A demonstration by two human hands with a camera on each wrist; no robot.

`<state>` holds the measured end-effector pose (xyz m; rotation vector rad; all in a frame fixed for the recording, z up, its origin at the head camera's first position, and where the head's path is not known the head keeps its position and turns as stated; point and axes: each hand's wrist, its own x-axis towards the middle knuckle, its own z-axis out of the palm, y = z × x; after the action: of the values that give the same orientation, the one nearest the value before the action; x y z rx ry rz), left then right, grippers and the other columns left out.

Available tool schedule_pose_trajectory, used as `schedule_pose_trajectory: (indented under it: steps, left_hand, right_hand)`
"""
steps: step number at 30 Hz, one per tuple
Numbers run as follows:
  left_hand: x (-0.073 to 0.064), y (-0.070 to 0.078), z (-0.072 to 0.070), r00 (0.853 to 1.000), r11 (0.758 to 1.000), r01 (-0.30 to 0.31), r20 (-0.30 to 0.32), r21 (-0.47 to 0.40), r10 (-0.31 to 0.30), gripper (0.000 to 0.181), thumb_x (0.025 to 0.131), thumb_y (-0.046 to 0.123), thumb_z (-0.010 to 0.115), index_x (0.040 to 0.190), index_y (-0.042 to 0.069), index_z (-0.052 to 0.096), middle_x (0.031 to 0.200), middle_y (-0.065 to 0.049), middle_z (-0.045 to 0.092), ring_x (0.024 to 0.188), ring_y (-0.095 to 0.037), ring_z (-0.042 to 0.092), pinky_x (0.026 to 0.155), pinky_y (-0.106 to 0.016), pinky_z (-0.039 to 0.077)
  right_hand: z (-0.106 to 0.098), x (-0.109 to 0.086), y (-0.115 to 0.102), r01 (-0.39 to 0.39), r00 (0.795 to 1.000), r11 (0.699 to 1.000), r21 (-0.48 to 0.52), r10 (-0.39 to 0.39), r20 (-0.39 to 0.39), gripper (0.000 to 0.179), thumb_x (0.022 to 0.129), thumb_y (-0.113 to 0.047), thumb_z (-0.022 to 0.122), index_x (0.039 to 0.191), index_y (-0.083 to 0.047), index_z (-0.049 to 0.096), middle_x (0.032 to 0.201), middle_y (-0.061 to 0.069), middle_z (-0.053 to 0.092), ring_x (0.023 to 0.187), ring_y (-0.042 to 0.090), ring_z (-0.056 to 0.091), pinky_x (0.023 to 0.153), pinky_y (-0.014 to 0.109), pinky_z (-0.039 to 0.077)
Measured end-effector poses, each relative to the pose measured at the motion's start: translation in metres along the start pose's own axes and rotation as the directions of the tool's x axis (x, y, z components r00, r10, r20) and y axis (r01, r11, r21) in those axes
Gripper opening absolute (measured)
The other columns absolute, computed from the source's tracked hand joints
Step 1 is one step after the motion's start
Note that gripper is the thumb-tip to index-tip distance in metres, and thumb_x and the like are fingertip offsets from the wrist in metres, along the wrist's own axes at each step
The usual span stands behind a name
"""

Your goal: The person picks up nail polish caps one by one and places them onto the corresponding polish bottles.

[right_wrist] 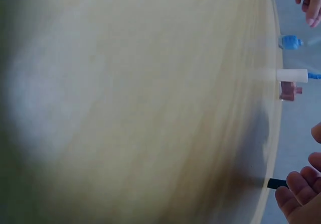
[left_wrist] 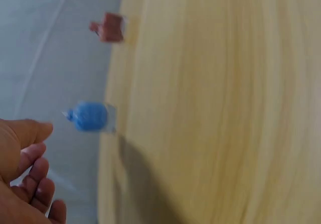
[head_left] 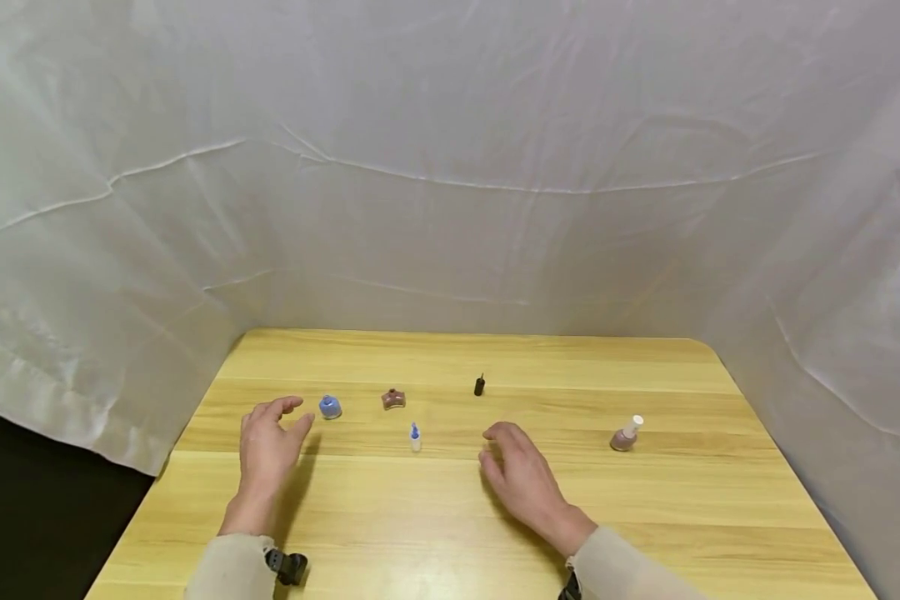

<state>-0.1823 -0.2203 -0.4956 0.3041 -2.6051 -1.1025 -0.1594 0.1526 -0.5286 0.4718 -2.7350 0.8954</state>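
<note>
My left hand (head_left: 266, 446) hovers just left of an uncapped blue nail polish bottle (head_left: 330, 407), fingers loosely bent and holding nothing. In the left wrist view a gap shows between the thumb and that bottle. My right hand (head_left: 523, 475) is held above the table with relaxed fingers and nothing in its grasp. Between the hands, a white cap (head_left: 416, 442) stands with its blue-coated brush upward. An uncapped star-shaped brownish nail polish bottle (head_left: 393, 399) sits behind it. Farther back, a black cap (head_left: 479, 386) stands brush up.
A mauve nail polish bottle (head_left: 623, 439) with its white cap on stands at the right. The wooden table (head_left: 435, 533) is bordered by hanging pale cloth (head_left: 450, 250) at the back and sides.
</note>
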Motion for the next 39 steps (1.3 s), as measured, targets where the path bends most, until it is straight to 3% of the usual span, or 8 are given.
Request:
schedule_pose_trajectory:
  steps: [3, 6, 10, 14, 23, 27, 33, 39]
  left_hand:
    - [0.011, -0.014, -0.001, 0.993, 1.0, 0.027, 0.118, 0.0, -0.027, 0.044, 0.1, 0.022, 0.074, 0.137, 0.001, 0.066, 0.141, -0.028, 0.058, 0.129, -0.043, 0.048, 0.105, -0.059, 0.041]
    - [0.022, -0.027, 0.001, 0.975, 1.0, 0.018, 0.222, -0.01, -0.015, 0.049, 0.1, 0.025, 0.073, 0.142, 0.002, 0.063, 0.148, -0.029, 0.053, 0.137, -0.047, 0.044, 0.112, -0.063, 0.037]
    - [0.032, -0.041, 0.006, 0.949, 0.998, 0.021, 0.314, -0.053, -0.003, 0.053, 0.101, 0.027, 0.073, 0.147, 0.003, 0.06, 0.154, -0.028, 0.048, 0.142, -0.05, 0.043, 0.115, -0.066, 0.036]
    - [0.039, -0.048, 0.011, 0.932, 0.996, 0.03, 0.363, -0.088, 0.004, 0.055, 0.102, 0.029, 0.073, 0.149, 0.005, 0.059, 0.153, -0.026, 0.049, 0.14, -0.049, 0.049, 0.113, -0.064, 0.04]
    - [0.051, -0.052, 0.019, 0.911, 0.994, -0.039, 0.405, -0.097, 0.075, 0.048, 0.101, 0.027, 0.075, 0.141, 0.003, 0.066, 0.147, -0.023, 0.059, 0.138, -0.046, 0.053, 0.114, -0.061, 0.042]
    - [0.052, -0.053, 0.02, 0.914, 0.995, -0.06, 0.397, -0.076, 0.085, 0.045, 0.099, 0.027, 0.076, 0.136, 0.002, 0.069, 0.144, -0.023, 0.062, 0.137, -0.047, 0.053, 0.114, -0.064, 0.04]
    - [0.052, -0.049, 0.025, 0.921, 0.995, -0.095, 0.379, -0.014, 0.093, 0.046, 0.097, 0.031, 0.078, 0.133, 0.003, 0.072, 0.142, -0.02, 0.064, 0.141, -0.05, 0.041, 0.118, -0.071, 0.016]
    - [0.05, -0.048, 0.03, 0.928, 0.992, -0.119, 0.361, 0.05, 0.094, 0.047, 0.096, 0.033, 0.079, 0.131, 0.003, 0.073, 0.136, -0.017, 0.066, 0.132, -0.045, 0.044, 0.108, -0.065, 0.019]
  right_hand:
    - [0.003, 0.0, -0.001, 0.009, 1.0, 1.0, -0.001, -0.009, 0.007, 0.029, 0.1, -0.019, 0.071, 0.124, -0.003, 0.067, 0.133, 0.012, 0.066, 0.125, 0.03, 0.065, 0.106, 0.046, 0.054]
    - [0.006, 0.0, -0.001, 0.008, 1.0, 1.0, -0.006, -0.007, 0.019, 0.028, 0.1, -0.018, 0.071, 0.124, -0.003, 0.068, 0.132, 0.011, 0.067, 0.125, 0.03, 0.065, 0.107, 0.045, 0.053]
    - [0.008, 0.0, -0.001, 0.002, 0.999, 1.0, -0.016, -0.001, 0.04, 0.027, 0.101, -0.019, 0.07, 0.123, -0.004, 0.068, 0.131, 0.01, 0.067, 0.125, 0.029, 0.065, 0.107, 0.044, 0.053]
    - [0.008, 0.001, -0.001, 0.0, 0.998, 1.0, -0.02, 0.001, 0.058, 0.027, 0.102, -0.019, 0.07, 0.124, -0.005, 0.068, 0.132, 0.01, 0.066, 0.127, 0.029, 0.064, 0.107, 0.045, 0.053]
    - [0.008, 0.004, 0.0, 0.007, 0.996, 0.999, -0.041, -0.004, 0.084, 0.027, 0.101, -0.02, 0.07, 0.124, -0.005, 0.067, 0.13, 0.009, 0.066, 0.125, 0.028, 0.064, 0.105, 0.044, 0.054]
    - [0.008, 0.006, -0.001, 0.008, 0.996, 0.999, -0.038, -0.004, 0.094, 0.028, 0.101, -0.02, 0.07, 0.125, -0.005, 0.067, 0.131, 0.009, 0.066, 0.126, 0.029, 0.064, 0.105, 0.045, 0.054]
    - [0.01, 0.011, -0.003, 0.01, 0.994, 0.999, -0.036, -0.006, 0.107, 0.028, 0.101, -0.021, 0.071, 0.125, -0.006, 0.067, 0.132, 0.009, 0.065, 0.126, 0.029, 0.063, 0.106, 0.046, 0.054]
    - [0.017, 0.02, -0.005, 0.031, 0.993, 0.999, -0.041, -0.026, 0.119, 0.03, 0.101, -0.022, 0.071, 0.127, -0.007, 0.067, 0.132, 0.008, 0.066, 0.127, 0.028, 0.063, 0.107, 0.045, 0.053]
